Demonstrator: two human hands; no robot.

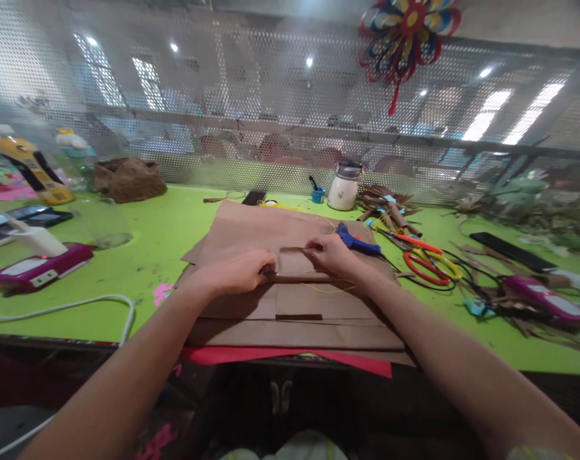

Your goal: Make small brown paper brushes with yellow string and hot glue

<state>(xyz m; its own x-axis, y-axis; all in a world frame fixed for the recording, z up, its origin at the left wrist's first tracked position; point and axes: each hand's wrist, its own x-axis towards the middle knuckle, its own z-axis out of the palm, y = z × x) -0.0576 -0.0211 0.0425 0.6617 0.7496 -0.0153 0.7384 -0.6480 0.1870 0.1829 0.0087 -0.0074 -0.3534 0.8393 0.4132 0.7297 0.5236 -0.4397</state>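
Observation:
A stack of brown kraft paper sheets (256,227) lies in front of me. On it is a small brown paper piece (294,262) with a narrow folded or rolled edge (294,278) along its near side. My left hand (244,271) is closed, its fingers pinching the left end of that piece. My right hand (333,255) is closed too, thumb and fingertips pinching its upper right corner. Thin yellow thread (328,289) trails over the paper by the right wrist. Nearer to me lies another brown paper rectangle (297,306). A blue glue gun (359,241) rests just beyond my right hand.
Scissors with orange and yellow handles (428,265) lie at right, near a purple power strip (549,297). Another purple power strip (41,268) sits at left by a clear cup (103,223). A white jar (345,186) stands behind. Red paper (290,358) juts over the table's front edge.

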